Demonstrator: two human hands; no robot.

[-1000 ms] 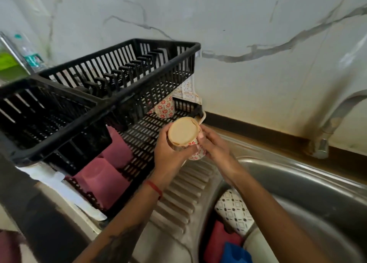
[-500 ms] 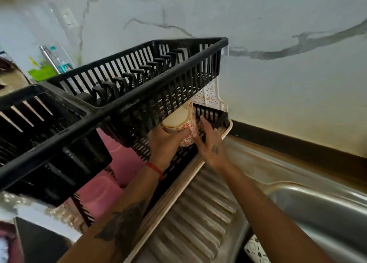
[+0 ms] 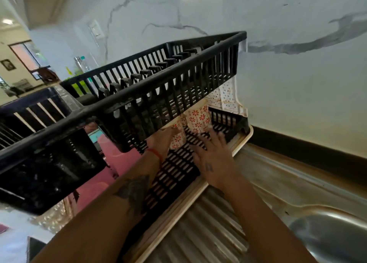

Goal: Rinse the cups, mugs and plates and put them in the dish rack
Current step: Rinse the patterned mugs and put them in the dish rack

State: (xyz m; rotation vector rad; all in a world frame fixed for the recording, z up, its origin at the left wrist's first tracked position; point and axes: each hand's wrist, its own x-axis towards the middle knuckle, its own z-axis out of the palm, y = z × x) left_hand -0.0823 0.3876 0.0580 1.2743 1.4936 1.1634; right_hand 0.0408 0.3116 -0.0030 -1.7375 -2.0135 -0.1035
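Observation:
A white mug with red flowers (image 3: 177,139) sits low on the bottom tier of the black dish rack (image 3: 174,173), tucked under the upper tier (image 3: 158,91). My left hand (image 3: 161,142) holds this mug from the left, its fingers partly hidden by the upper tier. A second flowered mug (image 3: 198,119) stands upside down just behind it. My right hand (image 3: 214,159) hovers over the bottom tier to the right of the mugs, fingers spread and holding nothing.
A patterned white plate (image 3: 224,97) leans at the back of the rack. Pink cups (image 3: 93,189) lie in the bottom tier at the left. A cream drip tray (image 3: 198,191) edges the rack; the ribbed steel drainboard (image 3: 208,233) and sink basin (image 3: 327,233) are at the right.
Both hands carried the flowered mug from above the drainboard into the bottom tier. My right hand has let go of it and spread open.

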